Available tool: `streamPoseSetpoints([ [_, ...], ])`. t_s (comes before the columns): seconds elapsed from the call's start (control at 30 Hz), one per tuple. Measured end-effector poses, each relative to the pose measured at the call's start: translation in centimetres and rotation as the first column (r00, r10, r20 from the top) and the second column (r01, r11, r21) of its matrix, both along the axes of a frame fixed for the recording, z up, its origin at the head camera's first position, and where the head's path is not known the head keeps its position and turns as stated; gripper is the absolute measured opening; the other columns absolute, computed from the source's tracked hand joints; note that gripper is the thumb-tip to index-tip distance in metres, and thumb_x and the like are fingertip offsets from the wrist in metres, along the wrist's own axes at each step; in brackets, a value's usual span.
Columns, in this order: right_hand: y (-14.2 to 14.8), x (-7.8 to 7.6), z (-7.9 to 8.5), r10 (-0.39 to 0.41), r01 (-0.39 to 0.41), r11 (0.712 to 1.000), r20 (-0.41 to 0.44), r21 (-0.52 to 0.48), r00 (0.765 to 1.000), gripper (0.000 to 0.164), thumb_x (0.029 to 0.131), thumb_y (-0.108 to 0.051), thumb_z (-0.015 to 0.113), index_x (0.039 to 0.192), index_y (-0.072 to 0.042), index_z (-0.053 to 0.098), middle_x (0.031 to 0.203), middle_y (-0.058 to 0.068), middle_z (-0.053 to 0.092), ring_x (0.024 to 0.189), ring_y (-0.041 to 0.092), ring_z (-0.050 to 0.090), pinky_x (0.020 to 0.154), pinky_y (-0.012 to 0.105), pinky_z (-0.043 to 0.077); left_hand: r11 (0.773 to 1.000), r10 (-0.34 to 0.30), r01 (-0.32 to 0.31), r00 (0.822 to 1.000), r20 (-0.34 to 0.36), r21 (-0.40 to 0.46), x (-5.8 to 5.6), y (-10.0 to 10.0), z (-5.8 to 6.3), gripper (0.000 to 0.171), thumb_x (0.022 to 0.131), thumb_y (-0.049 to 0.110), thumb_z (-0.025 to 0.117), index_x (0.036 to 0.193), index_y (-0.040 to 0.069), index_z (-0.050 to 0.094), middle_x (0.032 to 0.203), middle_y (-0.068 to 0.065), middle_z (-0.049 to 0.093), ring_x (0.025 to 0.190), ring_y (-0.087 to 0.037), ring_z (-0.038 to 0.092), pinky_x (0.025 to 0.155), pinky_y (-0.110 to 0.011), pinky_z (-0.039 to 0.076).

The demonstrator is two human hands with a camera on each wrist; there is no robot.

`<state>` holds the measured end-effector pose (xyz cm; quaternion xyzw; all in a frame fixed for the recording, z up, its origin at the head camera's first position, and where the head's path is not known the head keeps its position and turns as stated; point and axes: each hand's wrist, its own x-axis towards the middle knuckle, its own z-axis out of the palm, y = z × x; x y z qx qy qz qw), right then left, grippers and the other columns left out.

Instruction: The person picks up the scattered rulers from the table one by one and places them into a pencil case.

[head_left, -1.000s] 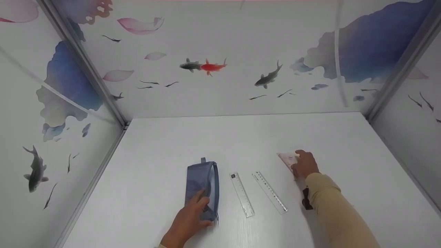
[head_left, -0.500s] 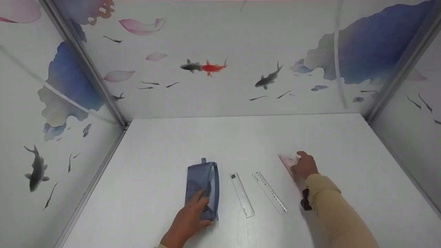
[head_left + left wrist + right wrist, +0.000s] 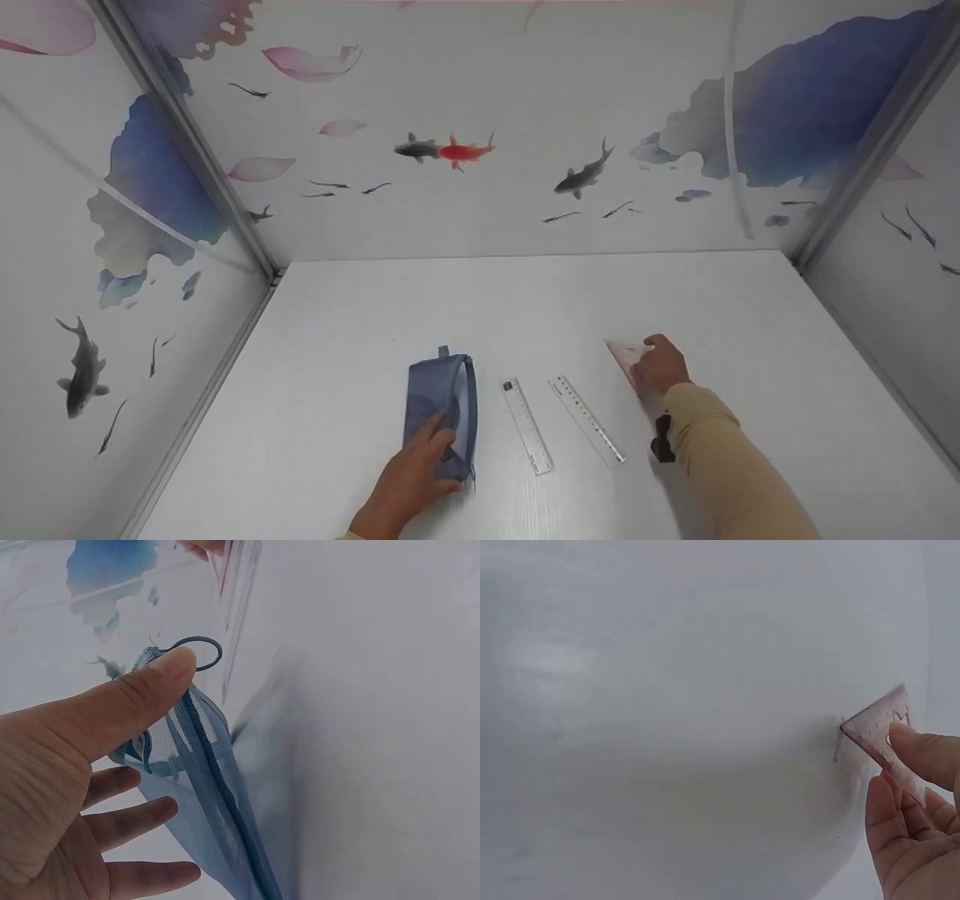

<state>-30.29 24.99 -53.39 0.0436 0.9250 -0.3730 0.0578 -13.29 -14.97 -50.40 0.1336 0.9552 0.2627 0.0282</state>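
Note:
A blue mesh pencil case [image 3: 431, 382] lies left of centre on the white table, its zipped side gaping. My left hand [image 3: 409, 476] holds its near end. In the left wrist view the thumb [image 3: 169, 667] presses near the zip beside a dark loop [image 3: 214, 652]; three fingers stretch past the case, and the index finger is hidden. Farther right, my right hand [image 3: 662, 364] pinches a clear pinkish set square [image 3: 624, 356]. The right wrist view shows the thumb on the face of the set square [image 3: 870, 724], one corner at the tabletop.
Two clear straight rulers lie slanted between the hands: one ruler [image 3: 527, 425] nearer the case, the other ruler [image 3: 587, 420] nearer the right arm. Printed walls enclose the table [image 3: 525, 300] at the back and both sides.
My right hand's fingers have drawn in slightly at the set square, which stays nearly in place. The left hand, pencil case and rulers have not visibly moved; the head view has shifted a little.

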Motion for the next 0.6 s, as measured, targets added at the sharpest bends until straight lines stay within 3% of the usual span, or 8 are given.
streamPoseSetpoints([
  [0.4, -0.11, 0.4, -0.2, -0.05, 0.051, 0.992, 0.011, -0.119, 0.999, 0.057, 0.078, 0.002, 0.054, 0.132, 0.011, 0.038, 0.116, 0.031, 0.056, 0.1, 0.038, 0.054, 0.083, 0.048, 0.048, 1.0, -0.008, 0.008, 1.0, -0.012, 0.007, -0.04, 0.05, -0.08, 0.06, 0.066, 0.025, 0.087, 0.114, 0.015, 0.054, 0.148, -0.02, 0.039, 0.12, -0.04, 0.054, 0.084, -0.048, 0.054],
  [0.6, -0.24, 0.74, -0.03, -0.059, 0.061, 0.986, 0.017, -0.153, 0.998, 0.049, 0.086, -0.002, 0.048, 0.133, 0.011, 0.038, 0.12, 0.032, 0.054, 0.104, 0.039, 0.053, 0.087, 0.051, 0.046, 1.0, -0.006, 0.006, 1.0, -0.01, 0.001, -0.12, 0.12, -0.08, 0.059, 0.066, 0.025, 0.087, 0.114, 0.015, 0.055, 0.146, -0.02, 0.04, 0.117, -0.039, 0.056, 0.081, -0.047, 0.054],
])
